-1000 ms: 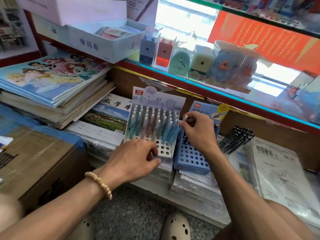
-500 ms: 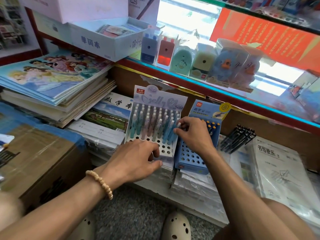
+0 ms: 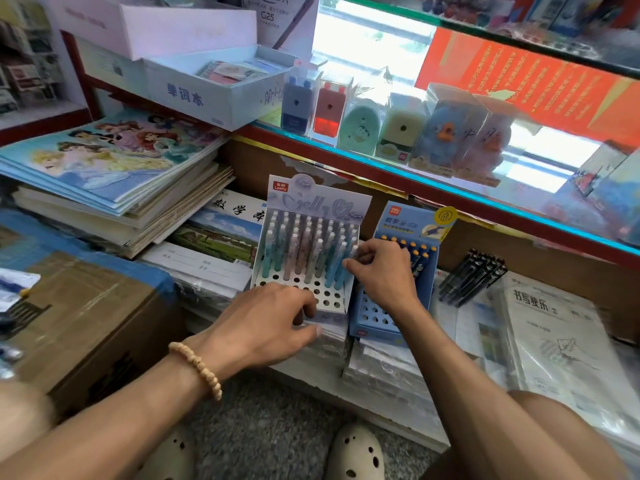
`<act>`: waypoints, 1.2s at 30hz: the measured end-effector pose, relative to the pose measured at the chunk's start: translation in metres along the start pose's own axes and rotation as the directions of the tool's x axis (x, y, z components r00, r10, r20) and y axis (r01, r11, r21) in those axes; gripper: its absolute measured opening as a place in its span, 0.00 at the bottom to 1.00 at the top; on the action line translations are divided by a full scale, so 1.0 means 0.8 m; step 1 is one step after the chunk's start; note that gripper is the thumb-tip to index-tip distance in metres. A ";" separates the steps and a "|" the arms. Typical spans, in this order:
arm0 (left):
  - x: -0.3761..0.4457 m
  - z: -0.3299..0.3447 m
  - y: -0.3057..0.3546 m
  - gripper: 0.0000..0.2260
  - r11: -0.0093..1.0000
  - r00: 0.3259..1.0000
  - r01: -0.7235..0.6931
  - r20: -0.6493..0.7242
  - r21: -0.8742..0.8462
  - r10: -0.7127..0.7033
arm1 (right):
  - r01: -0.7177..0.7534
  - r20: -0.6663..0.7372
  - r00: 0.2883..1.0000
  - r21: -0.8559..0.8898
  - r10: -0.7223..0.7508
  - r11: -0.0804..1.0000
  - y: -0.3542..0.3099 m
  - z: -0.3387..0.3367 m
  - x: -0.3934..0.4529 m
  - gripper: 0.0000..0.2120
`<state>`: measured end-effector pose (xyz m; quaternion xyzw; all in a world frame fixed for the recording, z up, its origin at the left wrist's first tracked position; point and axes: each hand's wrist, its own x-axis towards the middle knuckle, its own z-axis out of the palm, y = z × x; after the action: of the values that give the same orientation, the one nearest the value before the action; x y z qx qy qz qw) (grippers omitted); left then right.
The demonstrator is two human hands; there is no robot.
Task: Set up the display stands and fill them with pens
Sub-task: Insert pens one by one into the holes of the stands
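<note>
From the head view, I judge I'm midway through filling the white display stand point(image 3: 313, 258), which leans back against the wooden shelf front on top of wrapped paper stacks. My right hand point(image 3: 382, 271) has its fingers curled and pinched together on a pale blue pen point(image 3: 346, 263) at the stand's right edge, seating it into a hole. My left hand point(image 3: 273, 317) rests on the stand's front lip, fingers loosely bent over the edge and thumb along the base, steadying it. The next move, as I read it, calls for letting go of this pen once it stands straight, then fetching another for the empty holes in the front rows. The stand is a perforated card tray with a printed backboard; its rear rows hold pastel pens with white caps. Just beside it on the right sits a blue stand point(image 3: 398, 282), mostly unfilled, and loose black pens point(image 3: 472, 278) lie further right.
</note>
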<state>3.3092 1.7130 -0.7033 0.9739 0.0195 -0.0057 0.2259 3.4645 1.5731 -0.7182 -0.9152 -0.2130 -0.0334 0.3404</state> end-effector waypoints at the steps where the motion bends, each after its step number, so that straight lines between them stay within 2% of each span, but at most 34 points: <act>1: 0.000 -0.002 -0.001 0.15 1.000 1.000 0.003 -0.002 0.000 -0.003 | -0.001 -0.006 1.000 -0.011 0.001 1.000 -0.002 -0.003 0.000 0.10; 3: -0.003 -0.004 -0.002 0.15 1.000 1.000 0.010 -0.005 -0.004 -0.010 | 0.022 -0.047 0.999 -0.027 -0.023 0.999 -0.009 -0.012 -0.002 0.15; 6: -0.007 -0.012 -0.003 0.15 1.000 1.000 0.015 -0.006 0.009 -0.015 | 0.136 -0.105 0.985 0.002 -0.135 0.991 -0.023 -0.029 -0.006 0.15; 8: -0.010 -0.024 -0.005 0.15 0.999 1.000 0.020 -0.015 0.034 -0.020 | 0.197 -0.096 0.977 0.051 -0.192 0.979 -0.039 -0.038 -0.007 0.15; 13: -0.026 -0.071 -0.016 0.15 0.989 0.997 0.042 -0.066 0.143 -0.033 | 0.286 0.004 0.958 0.097 -0.287 0.953 -0.084 -0.044 -0.001 0.17; 17: -0.054 -0.114 -0.029 0.13 0.977 0.986 0.117 -0.142 0.178 -0.092 | 0.359 0.071 0.928 0.097 -0.366 0.928 -0.127 -0.039 0.009 0.18; 23: -0.124 -0.158 -0.067 0.14 0.933 0.934 0.300 -0.262 0.200 -0.244 | 0.528 0.218 0.824 0.040 -0.523 0.848 -0.216 -0.020 0.021 0.12; 27: -0.186 -0.162 -0.098 0.15 0.869 0.868 0.460 -0.298 0.183 -0.397 | 0.646 0.292 0.728 0.009 -0.620 0.763 -0.274 0.014 0.024 0.16; 30: -0.236 -0.152 -0.117 0.14 0.805 0.793 0.582 -0.301 0.118 -0.529 | 0.721 0.369 0.642 0.007 -0.672 0.693 -0.315 0.045 0.019 0.18; 34: -0.287 -0.127 -0.134 0.12 0.699 0.652 0.715 -0.349 -0.009 -0.673 | 0.806 0.474 0.517 0.010 -0.713 0.591 -0.358 0.097 0.010 0.18; 36: -0.307 -0.110 -0.138 0.13 0.629 0.559 0.773 -0.380 -0.085 -0.737 | 0.837 0.521 0.442 0.052 -0.730 0.545 -0.373 0.130 0.001 0.17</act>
<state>3.0595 1.8421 -0.6679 0.8617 0.4776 0.0856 0.1488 3.3336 1.8417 -0.6164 -0.7169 -0.6866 0.0196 0.1199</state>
